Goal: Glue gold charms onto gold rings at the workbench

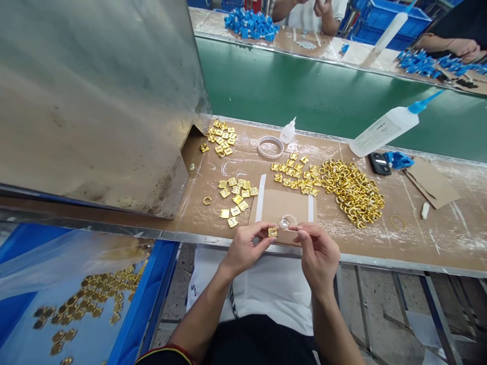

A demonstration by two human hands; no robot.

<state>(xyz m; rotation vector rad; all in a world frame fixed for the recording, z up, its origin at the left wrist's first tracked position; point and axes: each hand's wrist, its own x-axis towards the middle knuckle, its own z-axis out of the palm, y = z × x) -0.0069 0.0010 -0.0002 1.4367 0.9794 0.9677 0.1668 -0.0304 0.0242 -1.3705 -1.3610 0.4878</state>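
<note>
My left hand (247, 246) pinches a small gold-coloured square piece (272, 231) between thumb and fingertips, above the table's front edge. My right hand (318, 251) is closed in a pinch on a thin stick-like tool (292, 228), mostly hidden by the fingers. The tool's tip points left, by a small clear round dish (292, 219) with something shiny in it. Under both hands lies a cardboard pad (286, 203) with white tape strips. Left of it are several loose gold square pieces (236, 199); behind it are more gold square pieces (292, 170).
A heap of gold rings (355, 195) lies right. Behind stand a tape roll (271, 146), small dropper bottle (288, 131) and large blue-tipped bottle (384, 132). A metal housing (95, 101) blocks the left. Across a green belt (304, 83), other people's hands work near blue parts (251, 24).
</note>
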